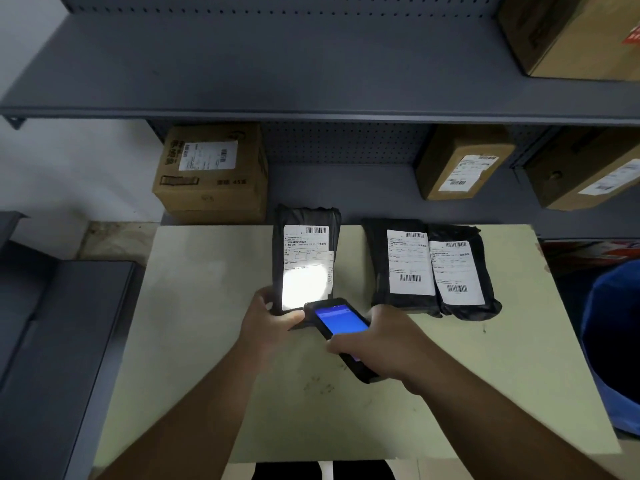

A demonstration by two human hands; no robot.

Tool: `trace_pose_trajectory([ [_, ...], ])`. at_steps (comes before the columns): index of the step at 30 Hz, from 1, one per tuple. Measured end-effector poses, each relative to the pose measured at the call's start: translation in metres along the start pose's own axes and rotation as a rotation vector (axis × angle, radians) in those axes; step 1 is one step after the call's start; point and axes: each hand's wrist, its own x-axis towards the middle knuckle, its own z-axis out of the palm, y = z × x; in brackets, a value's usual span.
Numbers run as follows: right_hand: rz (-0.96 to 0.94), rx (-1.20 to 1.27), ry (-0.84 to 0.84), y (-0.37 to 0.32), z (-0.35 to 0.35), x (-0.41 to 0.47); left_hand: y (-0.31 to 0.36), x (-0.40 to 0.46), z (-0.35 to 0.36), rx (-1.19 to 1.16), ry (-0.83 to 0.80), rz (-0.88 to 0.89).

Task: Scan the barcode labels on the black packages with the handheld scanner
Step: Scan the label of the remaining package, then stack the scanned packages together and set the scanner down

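Three black packages with white barcode labels lie on a pale table (194, 306). My left hand (268, 315) grips the near edge of the left package (278, 258), tilting it up. Its label (304, 265) glows white at the lower part from the scanner's light. My right hand (384, 344) holds the black handheld scanner (341, 320), whose blue screen faces up and whose head points at that label from close by. The middle package (377, 265) and the right package (485, 271) lie flat side by side, touching, labels up.
Grey metal shelving (311, 81) stands behind the table, with cardboard boxes (211, 174) on the lower shelf and one box (571, 32) at top right. A blue bin (613, 348) sits at the right, a dark grey cabinet (52, 341) at the left.
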Motion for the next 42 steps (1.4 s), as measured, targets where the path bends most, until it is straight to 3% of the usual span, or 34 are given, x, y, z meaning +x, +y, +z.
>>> trace_pose_trajectory([
  [19, -0.005, 0.141, 0.055, 0.007, -0.023, -0.003, 0.021, 0.006, 0.024, -0.139, -0.093, -0.005],
  [28, -0.045, 0.24, 0.123, 0.037, -0.059, -0.01, 0.058, -0.021, 0.094, -0.202, -0.358, 0.008],
  [42, 0.004, 0.356, 0.227, 0.106, -0.126, -0.014, 0.073, -0.035, 0.204, -0.08, -0.425, 0.002],
])
